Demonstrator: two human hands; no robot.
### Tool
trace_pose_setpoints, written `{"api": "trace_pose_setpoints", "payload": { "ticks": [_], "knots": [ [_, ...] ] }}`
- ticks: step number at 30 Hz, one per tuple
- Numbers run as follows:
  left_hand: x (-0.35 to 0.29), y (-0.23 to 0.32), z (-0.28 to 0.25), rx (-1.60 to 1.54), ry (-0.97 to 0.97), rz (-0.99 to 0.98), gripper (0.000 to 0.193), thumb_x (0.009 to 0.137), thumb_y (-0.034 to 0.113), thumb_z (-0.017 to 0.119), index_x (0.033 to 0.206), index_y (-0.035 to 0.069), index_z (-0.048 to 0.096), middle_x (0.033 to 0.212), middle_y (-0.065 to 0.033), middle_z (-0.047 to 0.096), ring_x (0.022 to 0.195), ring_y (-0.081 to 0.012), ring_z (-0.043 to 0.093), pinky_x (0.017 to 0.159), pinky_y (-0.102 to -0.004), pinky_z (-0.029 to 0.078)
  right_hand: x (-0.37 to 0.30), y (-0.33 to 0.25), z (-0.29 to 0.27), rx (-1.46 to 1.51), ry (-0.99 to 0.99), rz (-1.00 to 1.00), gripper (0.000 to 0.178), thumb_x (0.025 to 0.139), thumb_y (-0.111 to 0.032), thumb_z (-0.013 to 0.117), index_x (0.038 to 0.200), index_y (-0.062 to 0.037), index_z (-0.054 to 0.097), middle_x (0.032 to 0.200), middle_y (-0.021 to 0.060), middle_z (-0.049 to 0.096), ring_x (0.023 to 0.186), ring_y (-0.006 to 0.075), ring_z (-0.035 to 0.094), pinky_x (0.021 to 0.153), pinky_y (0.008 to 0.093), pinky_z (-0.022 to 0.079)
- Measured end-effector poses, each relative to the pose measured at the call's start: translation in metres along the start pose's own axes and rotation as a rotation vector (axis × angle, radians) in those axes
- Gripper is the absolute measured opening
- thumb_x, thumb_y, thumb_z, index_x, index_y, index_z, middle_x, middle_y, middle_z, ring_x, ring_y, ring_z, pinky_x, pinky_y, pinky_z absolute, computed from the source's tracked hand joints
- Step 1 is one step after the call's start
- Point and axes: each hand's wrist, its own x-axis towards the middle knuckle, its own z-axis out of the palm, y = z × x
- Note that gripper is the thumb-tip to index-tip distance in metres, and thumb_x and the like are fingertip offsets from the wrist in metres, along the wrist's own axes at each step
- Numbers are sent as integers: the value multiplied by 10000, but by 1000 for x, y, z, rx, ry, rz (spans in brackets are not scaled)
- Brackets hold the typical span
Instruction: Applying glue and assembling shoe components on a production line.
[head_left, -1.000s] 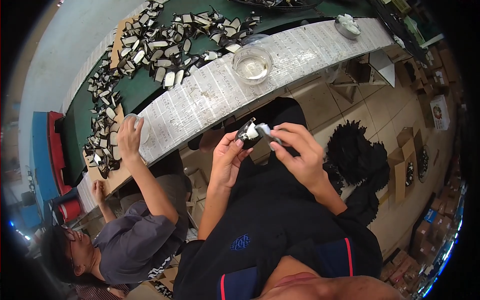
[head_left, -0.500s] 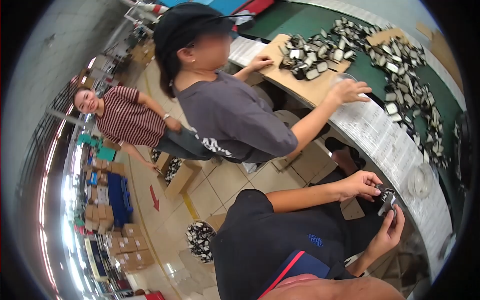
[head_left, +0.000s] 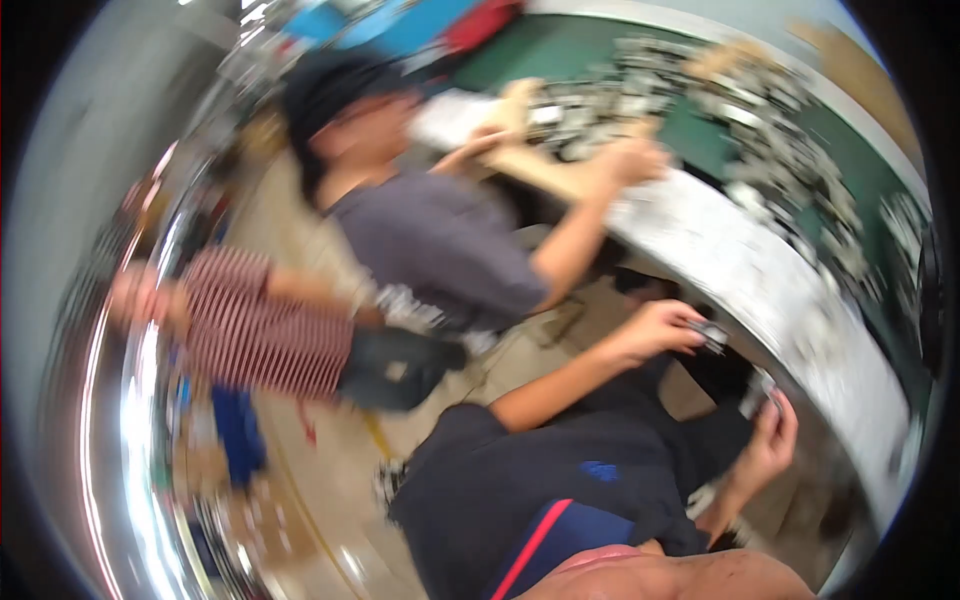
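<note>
My left hand (head_left: pixel 662 328) pinches a small dark part with a silvery face (head_left: pixel 712 338), just off the near edge of the bench. Lower and to the right, my right hand (head_left: pixel 772 438) grips a small pale, silvery piece (head_left: pixel 764 384) between thumb and fingers. A gap separates the two pieces, and blur hides their exact kind. Heaped on the green bench top (head_left: pixel 705 140) are many similar black parts with pale rounded faces (head_left: pixel 800 165).
A white wrapped strip (head_left: pixel 700 225) edges the bench. Left of me sits a co-worker in a grey shirt (head_left: pixel 440 245), one hand (head_left: pixel 632 160) by a cardboard sheet (head_left: pixel 545 170). Farther left is a person in a striped shirt (head_left: pixel 265 325). Blurred cartons (head_left: pixel 270 520) stand behind.
My hands were together at one dark and silvery part; now they are apart, each with a piece. The view has shifted and blurred. The co-worker's near hand has moved toward the cardboard.
</note>
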Motion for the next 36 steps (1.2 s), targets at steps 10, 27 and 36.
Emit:
{"api": "trace_pose_setpoints", "payload": {
  "ticks": [10,27,36],
  "knots": [
    [170,93,6,75,180,497,335,946,134,638,1203,-63,553,1171,-137,601,1053,-238,621,975,-391,511,-49,7,-40,141,306,-27,155,914,1,647,1062,39,673,1025,73,632,829,111,638,705,231,559],
    [412,35,78,1388,-235,625,374,783,262,759,1025,-14,689,896,-192,716,766,-304,693,702,-414,524,-79,27,-80,87,549,31,161,929,-4,631,1077,57,655,1053,85,628,883,116,644,737,227,541],
    [418,4,79,776,-137,343,251,857,214,737,992,4,710,786,-17,672,693,-81,579,602,-231,431,-86,31,-68,54,572,44,157,931,2,624,1074,60,654,1054,90,628,898,123,652,749,229,542]
  ]
}}
